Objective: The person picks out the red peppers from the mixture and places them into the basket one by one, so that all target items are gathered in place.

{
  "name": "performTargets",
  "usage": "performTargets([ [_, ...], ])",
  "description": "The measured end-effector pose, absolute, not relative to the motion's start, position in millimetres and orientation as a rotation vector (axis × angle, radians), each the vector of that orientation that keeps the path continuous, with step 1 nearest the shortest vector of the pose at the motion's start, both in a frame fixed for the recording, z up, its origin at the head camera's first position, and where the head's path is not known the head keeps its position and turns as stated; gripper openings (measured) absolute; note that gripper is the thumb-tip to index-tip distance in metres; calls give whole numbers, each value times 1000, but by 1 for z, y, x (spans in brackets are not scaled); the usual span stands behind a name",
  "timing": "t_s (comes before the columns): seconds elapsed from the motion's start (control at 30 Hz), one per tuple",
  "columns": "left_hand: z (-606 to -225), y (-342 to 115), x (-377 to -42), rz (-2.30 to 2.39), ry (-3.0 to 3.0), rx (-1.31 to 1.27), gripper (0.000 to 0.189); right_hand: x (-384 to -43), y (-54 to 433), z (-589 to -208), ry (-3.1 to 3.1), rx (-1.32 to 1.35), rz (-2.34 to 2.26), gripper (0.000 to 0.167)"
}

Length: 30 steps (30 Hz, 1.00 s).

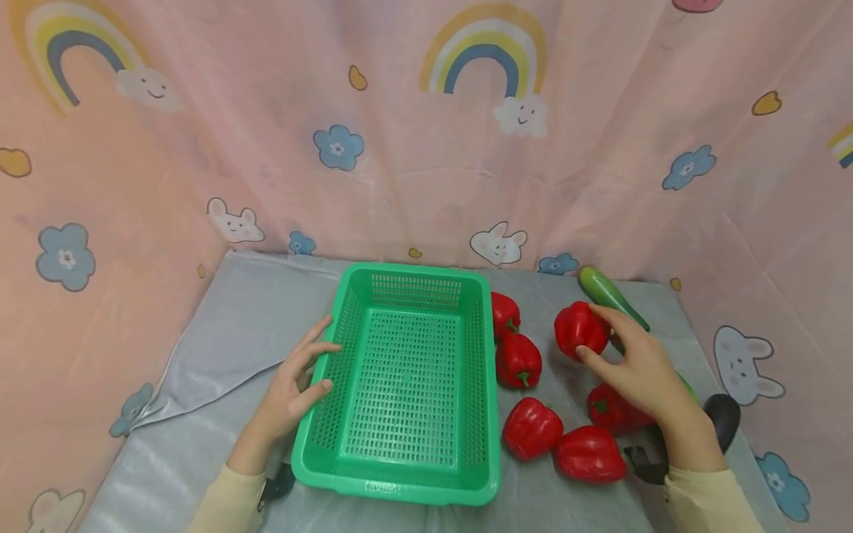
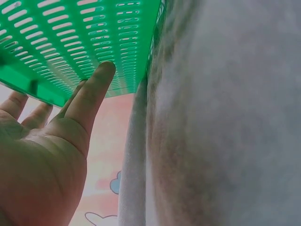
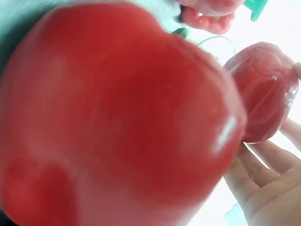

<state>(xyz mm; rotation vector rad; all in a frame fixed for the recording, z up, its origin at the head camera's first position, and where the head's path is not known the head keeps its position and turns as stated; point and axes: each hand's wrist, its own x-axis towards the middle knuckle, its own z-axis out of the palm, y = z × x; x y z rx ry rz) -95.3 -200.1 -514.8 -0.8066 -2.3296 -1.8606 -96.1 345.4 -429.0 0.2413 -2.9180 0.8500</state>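
Note:
My right hand (image 1: 636,366) grips a red bell pepper (image 1: 580,331) between thumb and fingers, above the cloth. In the right wrist view this pepper (image 3: 261,94) sits at the fingertips and looks glossy and creased, while another red pepper (image 3: 117,113) fills the foreground. My left hand (image 1: 289,392) rests at the left rim of a green plastic basket (image 1: 493,444), fingers fairly straight. From the left wrist, one straight finger (image 2: 91,94) touches the basket's slotted outer wall (image 2: 108,42). Nothing lies inside the basket.
Two red peppers (image 1: 520,360) lie against the basket's right side. More red peppers (image 1: 589,454) lie nearer and under the right forearm. A green cucumber-like vegetable (image 1: 609,292) lies at the back right, and a dark, rounded vegetable (image 1: 723,418) beside the right wrist. Grey cloth (image 1: 253,296) covers the table.

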Motion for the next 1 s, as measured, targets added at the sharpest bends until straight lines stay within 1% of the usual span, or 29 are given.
performTargets([
  [0.7,-515,-199,-95,-1843,-2332,-799,47,-101,326,-406,-2835,334,768,79],
  [1.0,-515,-199,-96,-1819,-2358,-789,47,-105,311,-402,-2847,358,817,78],
])
